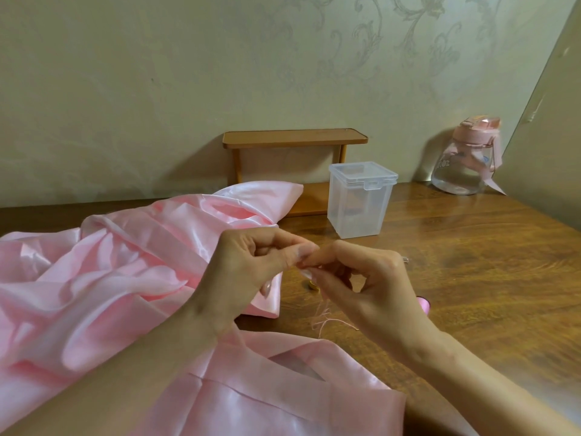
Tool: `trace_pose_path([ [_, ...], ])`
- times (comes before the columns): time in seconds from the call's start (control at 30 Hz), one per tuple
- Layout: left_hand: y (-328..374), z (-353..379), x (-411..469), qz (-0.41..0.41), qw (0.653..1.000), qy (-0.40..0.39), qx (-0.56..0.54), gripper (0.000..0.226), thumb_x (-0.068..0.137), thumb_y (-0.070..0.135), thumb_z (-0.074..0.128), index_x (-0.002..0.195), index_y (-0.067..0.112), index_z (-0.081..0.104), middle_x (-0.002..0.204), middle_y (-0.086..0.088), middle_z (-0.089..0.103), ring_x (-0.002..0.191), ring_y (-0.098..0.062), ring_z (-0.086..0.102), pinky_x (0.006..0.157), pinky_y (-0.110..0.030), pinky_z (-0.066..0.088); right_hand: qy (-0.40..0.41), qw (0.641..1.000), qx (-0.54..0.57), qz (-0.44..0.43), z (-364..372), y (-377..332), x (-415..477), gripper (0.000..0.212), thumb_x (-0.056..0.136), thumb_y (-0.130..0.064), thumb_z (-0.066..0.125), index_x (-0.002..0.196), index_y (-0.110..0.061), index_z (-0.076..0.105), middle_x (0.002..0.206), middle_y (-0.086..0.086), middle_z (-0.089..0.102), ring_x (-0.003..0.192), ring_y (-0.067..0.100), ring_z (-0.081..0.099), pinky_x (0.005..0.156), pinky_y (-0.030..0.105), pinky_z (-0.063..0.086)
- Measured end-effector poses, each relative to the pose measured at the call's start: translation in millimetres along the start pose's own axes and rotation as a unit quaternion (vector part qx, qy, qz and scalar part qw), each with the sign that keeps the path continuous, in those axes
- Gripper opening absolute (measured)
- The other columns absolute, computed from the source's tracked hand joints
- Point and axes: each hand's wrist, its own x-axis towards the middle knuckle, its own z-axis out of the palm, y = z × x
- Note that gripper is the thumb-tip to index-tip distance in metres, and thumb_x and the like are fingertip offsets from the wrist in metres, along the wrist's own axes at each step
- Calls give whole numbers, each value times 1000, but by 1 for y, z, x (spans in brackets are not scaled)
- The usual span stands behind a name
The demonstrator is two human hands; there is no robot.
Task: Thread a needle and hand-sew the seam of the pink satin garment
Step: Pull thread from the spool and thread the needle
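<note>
Head view: your right hand point(371, 278) pinches thin pink thread point(323, 320); what your left hand point(248, 262) pinches cannot be told. Threading looks unfinished, and the glossy pink satin garment point(110, 278) is not yet sewn.

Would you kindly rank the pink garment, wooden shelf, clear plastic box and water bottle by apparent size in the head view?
1. pink garment, also nearest
2. wooden shelf
3. clear plastic box and water bottle: alike, unranked

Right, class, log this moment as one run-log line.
phase: threading | left hand: pinched tip-to-tip against right | right hand: pinches pink thread | needle: not discernible | pink satin garment: on table
</note>
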Motion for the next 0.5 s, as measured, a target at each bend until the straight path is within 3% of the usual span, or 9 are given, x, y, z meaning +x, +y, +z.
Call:
trace_pose_path([
  [0.1, -8, -8, 5, 155, 976, -15, 152, 9, 81, 22, 70, 88, 17, 74, 72, 10, 62, 68, -5, 56, 57, -11, 42, 9, 991, 103, 89, -5, -4, 3, 2, 82, -11, 70, 81, -11, 72, 60, -7, 61, 53, 5, 53, 51, 16, 41],
  [0.23, -13, -14, 11, 266, 915, -26, 303, 20, 83, 23, 61, 89, 8, 74, 83, 4, 57, 77, -2, 51, 67, -6, 38, 14, 947, 246, 205, -15, -4, 7, 10, 76, -15, 74, 70, -9, 69, 54, 3, 55, 48, 9, 46, 46, 16, 37],
  [0.37, -15, -13, 11, 352, 827, -9, 438, 23, 85, 27, 60, 78, 12, 75, 104, -9, 65, 93, -16, 50, 78, -25, 36, -31, 942, 262, 208, -13, -3, 7, 8, 75, -14, 71, 68, -13, 68, 53, 1, 53, 47, 8, 44, 45, 16, 36],
  [0.5, -13, -10, 11, 314, 858, -12, 407, 19, 80, 29, 61, 67, 19, 71, 123, 2, 59, 111, -17, 44, 89, -30, 27, -37, 948, 238, 209, -14, -5, 7, 11, 74, -18, 68, 72, -6, 68, 52, 0, 53, 47, 7, 44, 46, 15, 36],
])
